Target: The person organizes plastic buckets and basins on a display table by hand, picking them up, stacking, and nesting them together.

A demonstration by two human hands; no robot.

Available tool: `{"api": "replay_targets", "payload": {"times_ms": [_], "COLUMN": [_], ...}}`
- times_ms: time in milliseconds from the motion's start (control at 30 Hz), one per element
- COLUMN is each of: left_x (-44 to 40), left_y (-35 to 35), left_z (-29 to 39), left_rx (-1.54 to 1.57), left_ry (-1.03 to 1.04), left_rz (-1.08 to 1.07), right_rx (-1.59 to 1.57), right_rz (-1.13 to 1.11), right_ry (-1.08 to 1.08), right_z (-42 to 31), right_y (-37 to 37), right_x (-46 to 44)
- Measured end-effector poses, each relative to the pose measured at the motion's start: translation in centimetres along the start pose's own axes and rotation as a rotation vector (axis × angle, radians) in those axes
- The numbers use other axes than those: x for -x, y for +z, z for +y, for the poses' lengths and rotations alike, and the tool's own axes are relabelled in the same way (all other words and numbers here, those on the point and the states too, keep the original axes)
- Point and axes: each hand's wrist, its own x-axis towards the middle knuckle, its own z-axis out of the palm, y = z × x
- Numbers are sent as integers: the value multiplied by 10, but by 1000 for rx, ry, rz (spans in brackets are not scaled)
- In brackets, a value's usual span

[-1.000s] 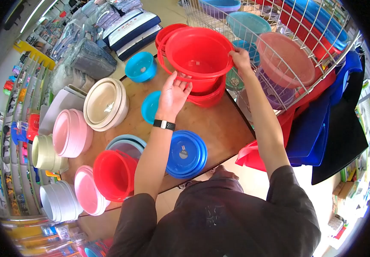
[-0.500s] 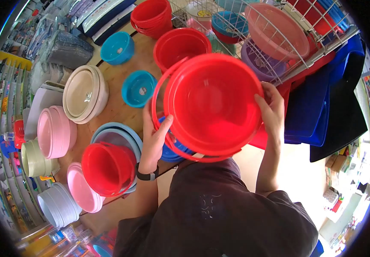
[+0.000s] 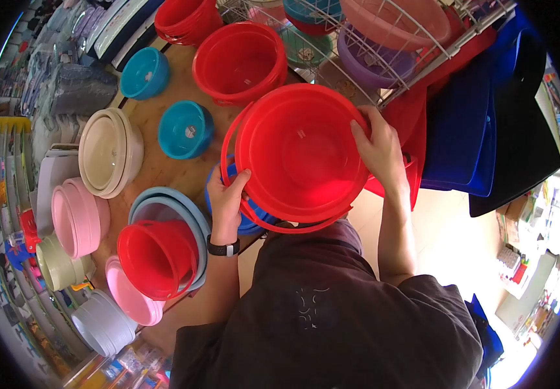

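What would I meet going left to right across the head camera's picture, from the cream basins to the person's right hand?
Cream basins → lower teal bowl → left hand → held red bucket → right hand.

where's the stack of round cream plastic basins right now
The cream stack sits on the brown table at the head view's left, left of the nearer round teal plastic bowl and above a round pink plastic stack in the picture.

Both forearms (image 3: 396,240) extended forward, bare. Left hand (image 3: 225,200) clamped in a grip, thumb on top; right hand (image 3: 382,146) gripping too, farther forward, thumb angled inward, fingers partly hidden.
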Motion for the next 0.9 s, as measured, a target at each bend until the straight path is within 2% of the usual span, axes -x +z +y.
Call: {"api": "replay_targets", "payload": {"times_ms": [67,167,300,567,667,767,833,900], "left_x": [-2,-9,-19,-46,-49,-50,-54,-55], "left_y": [5,12,30,75,81,80,76,80], "left_z": [-5,-11,-23,-64,-73,-79,-85,-93], "left_rx": [-2,6,3,75,51,30,10,-138], "left_ry": [-12,-5,9,18,13,12,3,273], "left_rz": [-7,3,40,-42,-33,-36,-45,55], "right_rx": [70,63,73,36,-111,-409,-480,-501], "right_rz": [38,16,29,23,10,-34,-1,19], "right_ry": [-88,-12,-60,-107,-74,112,121,128], "right_z": [5,-2,26,37,54,49,51,52], "right_y": [-9,-30,-35,-37,-41,-50,-51,-52], "right_x": [8,19,24,23,21,20,19,18]}}
